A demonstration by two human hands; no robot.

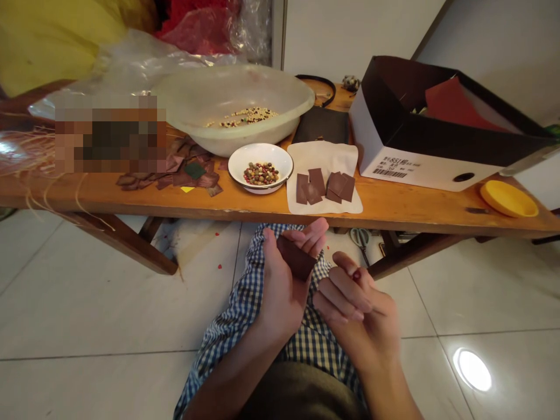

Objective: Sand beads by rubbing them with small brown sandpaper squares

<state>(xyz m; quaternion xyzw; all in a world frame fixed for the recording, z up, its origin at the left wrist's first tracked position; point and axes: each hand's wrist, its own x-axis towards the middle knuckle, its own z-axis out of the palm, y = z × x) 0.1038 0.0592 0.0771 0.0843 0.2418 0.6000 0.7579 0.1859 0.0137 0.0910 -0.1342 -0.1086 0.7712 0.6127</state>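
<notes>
In front of the bench edge, above my lap, my left hand (pixel 286 280) cradles a dark brown square piece (pixel 296 258) of thin sheet, leather or paper I cannot tell. It lies across the palm between thumb and fingers. Just to the right, my right hand (pixel 356 297) is closed, its thumb and forefinger pinched; anything between them is too small or hidden to name. Similar brown squares (pixel 315 185) lie overlapping on a white sheet (pixel 301 153) on the bench. Left of that sheet stands a white enamel bowl (pixel 236 163) holding small mixed-colour beads (pixel 260 173).
A large translucent basin (pixel 184 105) with more beads stands behind. Brown scraps (pixel 175 170) are spread left on the wooden bench (pixel 262 203). A black-and-white box (pixel 411 157) and a yellow dish (pixel 510 199) stand right. Scissors (pixel 361 238) show below the bench.
</notes>
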